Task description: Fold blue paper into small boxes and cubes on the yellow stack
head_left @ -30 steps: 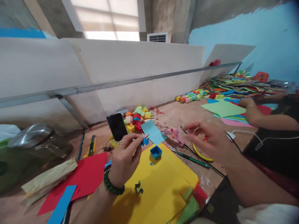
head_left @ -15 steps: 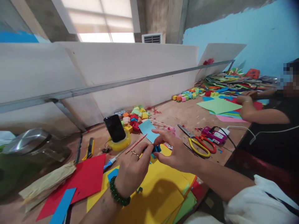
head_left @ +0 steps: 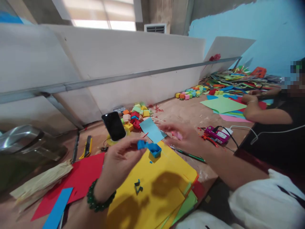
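My left hand [head_left: 124,156], with a green bead bracelet at its wrist, pinches a small folded blue paper piece [head_left: 142,144] between thumb and fingers. Just right of it, a small open blue paper box [head_left: 155,150] rests on the yellow paper stack [head_left: 164,181]. My right hand [head_left: 179,136] is held above the light blue paper sheet [head_left: 152,129] and the pens, fingers stretched out and apart, with nothing seen in its grasp. A bent blue paper strip [head_left: 138,187] lies on the yellow sheet nearer to me. The scissors are mostly hidden behind my right hand.
A black phone [head_left: 113,126] leans upright near a heap of small coloured paper cubes [head_left: 135,116]. A yellow utility knife [head_left: 87,147] and red paper [head_left: 88,178] lie left. A purple power strip [head_left: 216,135] with cables sits right, near another person's arm [head_left: 262,113].
My hands have separated: the right one has let go of the blue piece and moved right. My left hand has moved left with the piece, bringing the blue box into view.
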{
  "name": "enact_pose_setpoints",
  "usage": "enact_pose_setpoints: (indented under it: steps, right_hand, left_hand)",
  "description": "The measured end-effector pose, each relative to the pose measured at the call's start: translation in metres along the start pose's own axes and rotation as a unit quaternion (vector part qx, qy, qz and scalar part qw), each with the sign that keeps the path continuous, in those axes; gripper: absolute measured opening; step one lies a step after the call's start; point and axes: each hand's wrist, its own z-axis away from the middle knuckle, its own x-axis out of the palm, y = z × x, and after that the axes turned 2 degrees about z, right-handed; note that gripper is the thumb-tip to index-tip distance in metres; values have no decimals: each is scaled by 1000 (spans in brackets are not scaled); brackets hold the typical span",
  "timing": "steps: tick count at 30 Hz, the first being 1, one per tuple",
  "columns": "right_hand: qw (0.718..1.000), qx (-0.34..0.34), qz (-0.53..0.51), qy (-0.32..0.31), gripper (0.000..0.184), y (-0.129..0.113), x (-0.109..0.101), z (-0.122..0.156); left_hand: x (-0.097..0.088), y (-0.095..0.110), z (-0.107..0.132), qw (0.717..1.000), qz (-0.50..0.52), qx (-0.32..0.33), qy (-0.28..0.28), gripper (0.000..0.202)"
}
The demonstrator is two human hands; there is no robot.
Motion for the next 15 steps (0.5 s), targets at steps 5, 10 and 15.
enact_pose_setpoints:
  steps: [5, 10, 15]
  right_hand:
    - [966, 107, 219, -89, 28, 59, -36, -82]
    - [922, 117, 308, -202, 33, 88, -13, -107]
    - [928, 49, 310, -203, 34, 87, 6, -98]
  left_hand:
    - [-23, 2, -2, 992, -62, -42, 102, 20]
    - [-30, -3, 1, 990, -95, -27, 96, 18]
    - [-35, 2, -1, 988, -95, -46, 110, 16]
